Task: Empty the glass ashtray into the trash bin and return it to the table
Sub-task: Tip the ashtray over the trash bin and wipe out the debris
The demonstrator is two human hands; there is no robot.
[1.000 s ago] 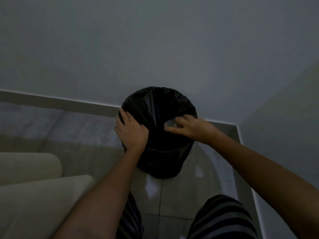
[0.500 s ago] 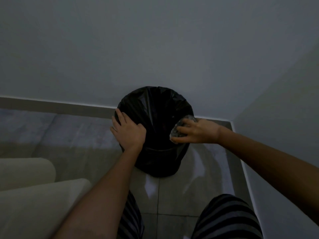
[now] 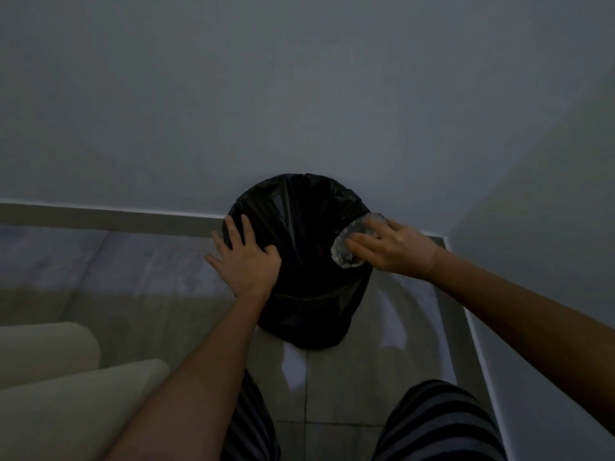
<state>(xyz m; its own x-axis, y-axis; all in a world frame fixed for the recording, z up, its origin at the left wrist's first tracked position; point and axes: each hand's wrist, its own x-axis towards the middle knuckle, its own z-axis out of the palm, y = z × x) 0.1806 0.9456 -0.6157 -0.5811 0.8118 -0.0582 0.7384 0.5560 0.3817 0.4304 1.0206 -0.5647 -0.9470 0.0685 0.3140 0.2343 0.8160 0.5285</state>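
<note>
A dim corner of pale wall (image 3: pixel 299 94) closes the scene, with a grey skirting strip (image 3: pixel 109 217) running along its foot and a lighter one up the right side. Below lies a glossy tiled floor (image 3: pixel 332 377) — faint reflections show on it. At lower left sit two cream cushioned edges (image 3: pixel 66 394), and striped trousers (image 3: pixel 439 424) fill the bottom — dark and grey bands.

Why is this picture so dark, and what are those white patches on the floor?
Head view: the room is dimly lit, so the black bin shows hardly any detail inside. The pale patches on the floor tiles are reflections. The wide lens bends the wall edges. The ashtray in the right hand glints faintly; the left hand is slightly soft.
</note>
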